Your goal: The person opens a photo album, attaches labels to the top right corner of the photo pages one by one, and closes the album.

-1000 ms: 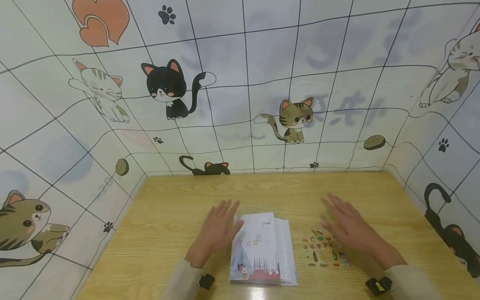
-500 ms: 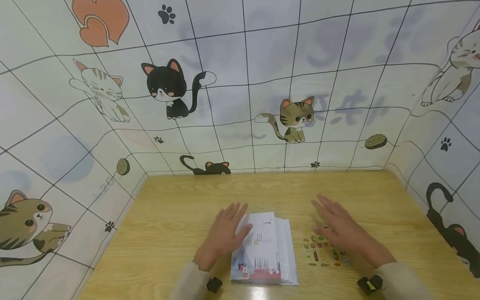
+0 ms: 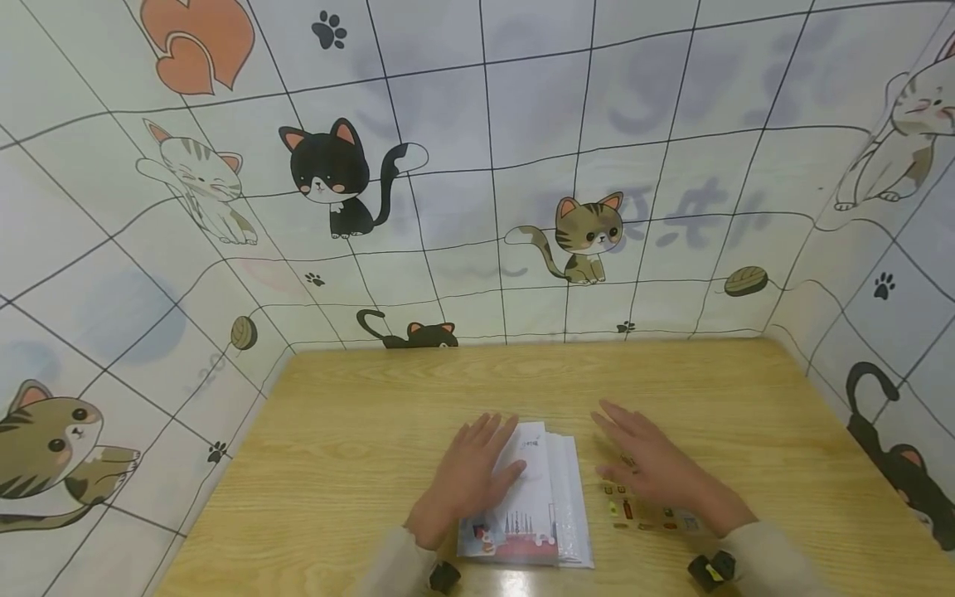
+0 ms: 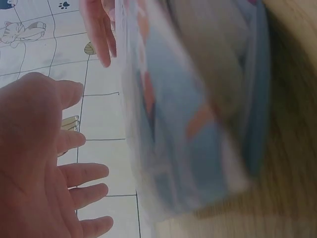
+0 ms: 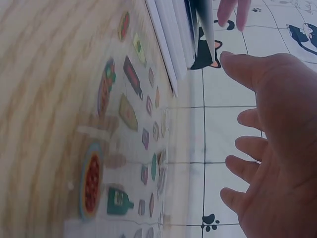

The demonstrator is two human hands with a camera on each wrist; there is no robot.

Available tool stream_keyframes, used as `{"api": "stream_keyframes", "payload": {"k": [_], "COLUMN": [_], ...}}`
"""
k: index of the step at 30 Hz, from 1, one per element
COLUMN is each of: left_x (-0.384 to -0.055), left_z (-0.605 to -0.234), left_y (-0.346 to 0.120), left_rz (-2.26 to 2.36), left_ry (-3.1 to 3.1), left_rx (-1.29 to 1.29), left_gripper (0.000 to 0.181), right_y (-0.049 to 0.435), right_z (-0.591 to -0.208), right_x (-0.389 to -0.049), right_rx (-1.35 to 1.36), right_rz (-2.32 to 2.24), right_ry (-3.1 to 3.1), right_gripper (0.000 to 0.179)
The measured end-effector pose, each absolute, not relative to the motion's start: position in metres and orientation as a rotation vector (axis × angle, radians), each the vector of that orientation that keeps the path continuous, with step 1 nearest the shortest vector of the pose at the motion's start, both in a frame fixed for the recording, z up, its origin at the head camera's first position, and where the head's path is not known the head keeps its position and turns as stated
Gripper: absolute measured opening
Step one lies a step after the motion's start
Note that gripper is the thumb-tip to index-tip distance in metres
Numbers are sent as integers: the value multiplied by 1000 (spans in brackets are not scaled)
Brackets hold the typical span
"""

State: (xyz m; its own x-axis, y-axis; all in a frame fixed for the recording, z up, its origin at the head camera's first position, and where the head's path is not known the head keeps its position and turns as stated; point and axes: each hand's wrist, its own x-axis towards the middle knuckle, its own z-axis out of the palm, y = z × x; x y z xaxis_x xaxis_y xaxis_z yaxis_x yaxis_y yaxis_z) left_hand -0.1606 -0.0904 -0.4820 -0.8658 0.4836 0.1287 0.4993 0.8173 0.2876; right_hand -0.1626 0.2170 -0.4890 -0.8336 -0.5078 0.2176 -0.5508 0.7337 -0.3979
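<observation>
A stack with a white illustrated booklet (image 3: 531, 539) on top lies on the table in the head view. Over its left side hovers my left hand (image 3: 466, 481), fingers straight and holding nothing. In the left wrist view that hand (image 4: 34, 153) is apart from the stack's blue and orange printed side (image 4: 183, 139). My right hand (image 3: 660, 468) is above a clear sheet of food stickers (image 3: 645, 518), fingers extended, and covers its upper part. Seen from the right wrist, the hand (image 5: 285, 144) touches neither the sticker sheet (image 5: 126, 158) nor the stack's white edges (image 5: 171, 39).
White flat packets (image 3: 573, 502) stick out from under the booklet on its right. The wooden table (image 3: 336, 464) meets walls (image 3: 462, 199) covered in cat-printed sheeting at the back and both sides. Both wrists wear small black devices (image 3: 444, 576).
Both hands have moved inward toward each other, the left to the right over the booklet, the right to the left over the stickers. Booklet and sticker sheet stay in place.
</observation>
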Motion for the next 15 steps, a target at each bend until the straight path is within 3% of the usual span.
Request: {"api": "stream_keyframes", "payload": {"k": [15], "left_x": [-147], "left_z": [-479], "left_y": [-61], "left_rz": [-539], "left_ry": [-3027], "left_rx": [-715], "left_gripper": [73], "right_y": [190], "right_z": [-501], "right_x": [-155], "right_rx": [993], "right_rz": [867], "right_ry": [-2889], "right_gripper": [73]}}
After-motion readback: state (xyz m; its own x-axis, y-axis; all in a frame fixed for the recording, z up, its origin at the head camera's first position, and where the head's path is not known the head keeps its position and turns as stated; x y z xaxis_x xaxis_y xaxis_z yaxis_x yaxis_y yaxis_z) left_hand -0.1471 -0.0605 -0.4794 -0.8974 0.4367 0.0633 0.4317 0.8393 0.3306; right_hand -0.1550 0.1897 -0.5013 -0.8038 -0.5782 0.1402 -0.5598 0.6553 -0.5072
